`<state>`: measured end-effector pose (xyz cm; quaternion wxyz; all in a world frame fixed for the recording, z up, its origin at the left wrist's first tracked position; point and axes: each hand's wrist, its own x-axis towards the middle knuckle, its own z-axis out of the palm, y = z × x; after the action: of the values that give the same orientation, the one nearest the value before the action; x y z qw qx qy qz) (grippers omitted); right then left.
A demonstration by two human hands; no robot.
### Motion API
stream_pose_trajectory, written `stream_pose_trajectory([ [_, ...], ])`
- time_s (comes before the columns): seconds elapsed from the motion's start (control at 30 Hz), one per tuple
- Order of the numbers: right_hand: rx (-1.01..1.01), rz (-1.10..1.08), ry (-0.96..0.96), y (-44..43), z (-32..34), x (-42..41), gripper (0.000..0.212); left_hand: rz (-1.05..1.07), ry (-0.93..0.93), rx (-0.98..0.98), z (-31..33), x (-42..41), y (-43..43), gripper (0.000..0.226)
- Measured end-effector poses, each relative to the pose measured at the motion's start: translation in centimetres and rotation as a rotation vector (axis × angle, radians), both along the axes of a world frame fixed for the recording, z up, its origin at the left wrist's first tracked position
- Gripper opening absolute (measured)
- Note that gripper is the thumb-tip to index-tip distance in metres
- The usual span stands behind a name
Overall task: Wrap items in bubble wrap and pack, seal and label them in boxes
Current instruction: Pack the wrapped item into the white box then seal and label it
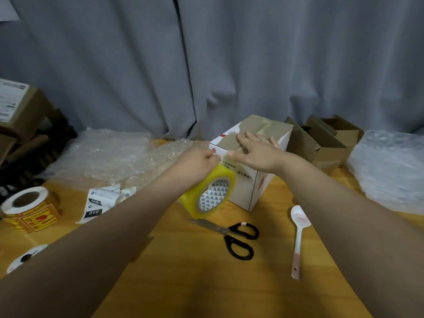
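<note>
Box [243, 187] sits mid-desk [195, 283], upright, top flaps closed, one vertical corner turned toward me. I see a glossy strip of tape on the far part of the top.

Right hand [254, 152] lies flat on the box top, fingers straight and pointing left and away, holding nothing. Left hand [197, 164] is curled round the top of the tape roll [207, 191], at the box's near-left top edge. The roll stands on edge against the box's left face, core hole facing me and slightly right. I can't tell whether its bottom touches the desk.

Scissors [231, 235] lie closed just in front of the roll, blades pointing left, handles right. Spoon [298, 237] lies right of them, long axis near-to-far, bowl at the far end, near the box corner.

Bubble wrap [103, 154] is spread left of the box, with another heap [390, 168] at far right. Label roll [29, 207] is at the left edge, loose labels [101, 200] beside it. Open cartons [328, 143] stand behind the box to the right.
</note>
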<state>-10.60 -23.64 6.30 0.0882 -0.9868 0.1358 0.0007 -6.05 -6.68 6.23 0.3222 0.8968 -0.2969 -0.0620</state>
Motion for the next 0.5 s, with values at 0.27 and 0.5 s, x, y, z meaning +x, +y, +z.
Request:
stream_pose_trajectory([
  [0.27,-0.083,-0.045,-0.025,1.1,-0.5,0.1,0.07,-0.031,0.027,0.275,-1.1,-0.8,1.6,0.028],
  [0.5,-0.172,-0.11,-0.078,2.6,-1.5,0.9,0.081,0.046,0.068,0.103,-1.2,-0.2,1.5,0.026],
])
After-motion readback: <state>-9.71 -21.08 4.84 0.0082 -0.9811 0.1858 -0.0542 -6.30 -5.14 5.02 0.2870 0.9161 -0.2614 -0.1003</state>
